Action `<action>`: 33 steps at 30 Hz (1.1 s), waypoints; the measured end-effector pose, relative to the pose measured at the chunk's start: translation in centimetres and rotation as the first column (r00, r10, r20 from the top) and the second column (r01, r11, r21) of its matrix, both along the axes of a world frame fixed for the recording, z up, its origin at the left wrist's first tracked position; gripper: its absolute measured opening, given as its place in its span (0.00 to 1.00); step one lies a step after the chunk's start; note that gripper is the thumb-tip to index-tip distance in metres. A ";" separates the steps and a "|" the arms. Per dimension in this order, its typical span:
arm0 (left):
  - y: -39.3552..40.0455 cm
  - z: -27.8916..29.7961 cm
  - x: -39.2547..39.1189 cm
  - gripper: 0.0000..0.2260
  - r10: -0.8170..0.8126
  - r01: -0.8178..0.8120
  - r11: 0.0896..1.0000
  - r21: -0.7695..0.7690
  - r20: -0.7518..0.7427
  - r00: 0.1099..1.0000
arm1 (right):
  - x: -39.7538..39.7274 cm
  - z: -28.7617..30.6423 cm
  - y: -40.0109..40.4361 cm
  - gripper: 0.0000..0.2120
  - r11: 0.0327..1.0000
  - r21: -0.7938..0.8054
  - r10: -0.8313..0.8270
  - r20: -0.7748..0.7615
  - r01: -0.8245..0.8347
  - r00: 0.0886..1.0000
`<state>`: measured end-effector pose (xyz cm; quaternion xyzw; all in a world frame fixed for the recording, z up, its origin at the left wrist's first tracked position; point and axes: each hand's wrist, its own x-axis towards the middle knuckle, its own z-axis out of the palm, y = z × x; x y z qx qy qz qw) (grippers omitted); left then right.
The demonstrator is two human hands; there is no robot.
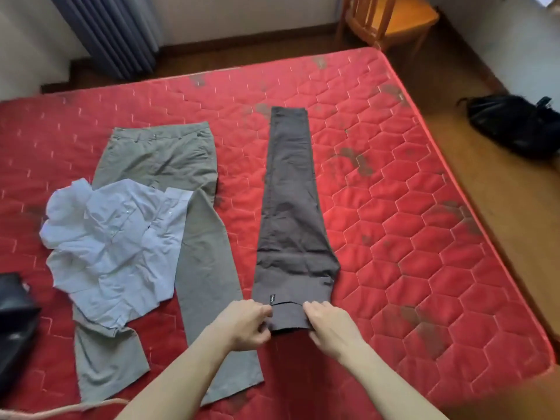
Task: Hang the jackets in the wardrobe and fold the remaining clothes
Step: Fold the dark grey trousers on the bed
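Red quilted mattress (pixel 394 207) fills the view, seen from above by a person leaning over its near edge. Far left, a dark bag (pixel 15 322) sits at the mattress edge. Next comes a crumpled pale blue shirt (pixel 115 247), lying partly on top of grey-green trousers (pixel 194 253) spread flat, waistband far, legs running toward the viewer. Right of centre lie dark brown trousers (pixel 291 213), already folded lengthwise into one narrow strip; the long axis runs straight away from the person, hems at the far end, waistband at the near end, directly under both hands. The left hand (pixel 245 324) pinches the waistband's left corner with curled fingers and thumb. The right hand (pixel 328 324) grips its right corner, fingers tucked over the edge. Both forearms reach forward, roughly level, wrists slightly bent down, equally near the cloth. Likely the next fold carries the waistband away toward the hems. Beyond the mattress, a wooden chair (pixel 391 19) stands at top; a black backpack (pixel 512 122) lies on the floor, far right.
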<state>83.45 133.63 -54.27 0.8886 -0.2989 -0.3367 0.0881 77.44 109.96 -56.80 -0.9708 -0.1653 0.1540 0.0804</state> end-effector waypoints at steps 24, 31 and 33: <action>-4.4 -26.4 -4.2 0.28 0.330 -0.291 0.942 -0.167 0.313 0.891 | 0.2 -25.0 5.0 0.29 0.903 0.093 -0.429 0.150 0.420 0.891; -1.4 -28.2 -4.0 0.29 0.208 -0.129 0.965 -0.227 0.372 0.904 | -1.7 -26.5 3.5 0.27 0.781 0.342 -0.602 0.186 0.523 0.776; -0.1 -28.1 -4.3 0.29 0.140 -0.050 0.971 -0.232 0.391 0.910 | -2.0 -26.7 2.9 0.25 0.686 0.491 -0.672 0.145 0.537 0.726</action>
